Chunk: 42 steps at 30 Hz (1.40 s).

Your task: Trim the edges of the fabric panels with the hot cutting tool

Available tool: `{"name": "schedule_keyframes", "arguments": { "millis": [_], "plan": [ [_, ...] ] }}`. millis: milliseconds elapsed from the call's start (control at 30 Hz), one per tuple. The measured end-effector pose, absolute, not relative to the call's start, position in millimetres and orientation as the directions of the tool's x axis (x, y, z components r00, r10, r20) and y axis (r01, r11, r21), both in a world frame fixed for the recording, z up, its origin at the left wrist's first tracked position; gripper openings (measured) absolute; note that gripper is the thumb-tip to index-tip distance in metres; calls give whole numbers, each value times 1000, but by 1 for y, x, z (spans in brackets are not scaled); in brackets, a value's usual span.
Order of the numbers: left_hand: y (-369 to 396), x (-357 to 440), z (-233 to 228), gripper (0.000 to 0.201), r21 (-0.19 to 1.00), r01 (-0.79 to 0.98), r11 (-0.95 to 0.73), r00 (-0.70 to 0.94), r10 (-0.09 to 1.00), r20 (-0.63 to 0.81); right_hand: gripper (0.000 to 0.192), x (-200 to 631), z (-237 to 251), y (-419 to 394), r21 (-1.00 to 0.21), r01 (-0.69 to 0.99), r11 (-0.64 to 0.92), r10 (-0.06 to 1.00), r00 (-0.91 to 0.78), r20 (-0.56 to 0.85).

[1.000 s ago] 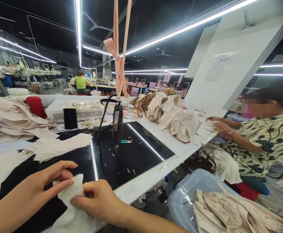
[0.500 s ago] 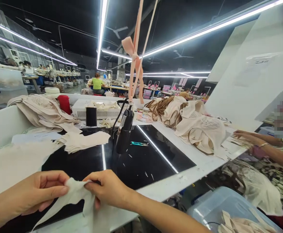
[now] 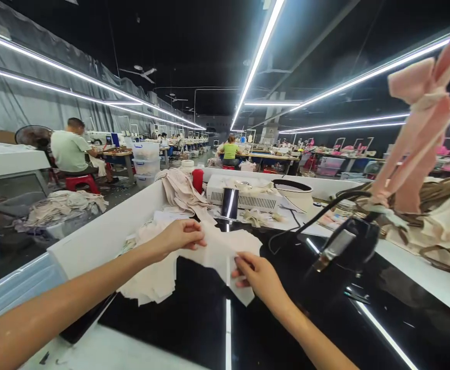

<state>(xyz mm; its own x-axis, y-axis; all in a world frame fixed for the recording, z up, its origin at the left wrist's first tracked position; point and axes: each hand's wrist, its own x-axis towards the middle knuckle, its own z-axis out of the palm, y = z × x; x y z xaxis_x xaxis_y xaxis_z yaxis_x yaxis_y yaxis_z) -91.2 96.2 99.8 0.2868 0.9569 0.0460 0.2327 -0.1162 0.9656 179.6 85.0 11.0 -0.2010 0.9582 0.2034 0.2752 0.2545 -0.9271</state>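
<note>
A thin cream fabric piece (image 3: 215,252) is spread between my hands above the black board (image 3: 194,329). My left hand (image 3: 184,236) pinches its upper left edge between thumb and fingers. The right side of the same piece is pinched by my right hand (image 3: 258,277), and a corner hangs below those fingers. Beneath and left of my left forearm lies a stack of cream fabric pieces (image 3: 151,285). More pale fabric (image 3: 246,239) lies just behind the held piece, partly overlapped by it, so their border is hard to make out.
A black hand tool (image 3: 348,246) hangs at right from a knotted pink strap (image 3: 421,133). Thread snips (image 3: 356,296) lie below it. A white vented box (image 3: 244,195), a red spool (image 3: 198,181) and draped fabric (image 3: 179,192) stand behind. A seated person (image 3: 71,149) works at far left.
The view has swung left, so the hanging tool now appears far right. My hands have moved forward over the board, and the fabric, bunched before, is now spread out between them.
</note>
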Motion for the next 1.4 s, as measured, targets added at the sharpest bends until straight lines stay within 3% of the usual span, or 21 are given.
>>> {"name": "schedule_keyframes", "arguments": {
  "millis": [133, 233, 400, 733, 867, 1067, 1233, 1400],
  "plan": [
    [143, -82, 93, 33, 890, 295, -347, 284, 921, 265, 53, 196, 13, 137, -802, 374, 466, 863, 8, 506],
    [165, -82, 76, 21, 804, 392, -447, 338, 883, 326, 43, 206, 3, 161, -692, 499, 523, 809, -33, 587],
    [175, -91, 41, 11, 626, 580, -521, 447, 846, 291, 37, 211, -29, 168, -514, 695, 502, 831, -224, 509],
    [168, -96, 32, 36, 352, 738, -576, 540, 817, 205, 38, 207, -29, 152, -145, 910, 388, 871, -310, 381],
    [160, -102, 48, 46, 305, 801, -515, 476, 857, 197, 64, 206, -21, 138, -80, 919, 386, 850, -320, 418],
    [143, -148, 78, 24, 220, 946, -237, 203, 965, 166, 53, 194, -32, 100, -71, 821, 567, 731, -461, 503],
    [129, -172, 70, 38, 149, 989, 21, -31, 997, 64, 44, 180, -38, 65, -69, 647, 759, 551, -583, 597],
    [124, -172, 56, 40, 164, 978, 131, -135, 991, 17, 46, 177, -26, 42, -50, 490, 870, 411, -667, 621]
  ]
}}
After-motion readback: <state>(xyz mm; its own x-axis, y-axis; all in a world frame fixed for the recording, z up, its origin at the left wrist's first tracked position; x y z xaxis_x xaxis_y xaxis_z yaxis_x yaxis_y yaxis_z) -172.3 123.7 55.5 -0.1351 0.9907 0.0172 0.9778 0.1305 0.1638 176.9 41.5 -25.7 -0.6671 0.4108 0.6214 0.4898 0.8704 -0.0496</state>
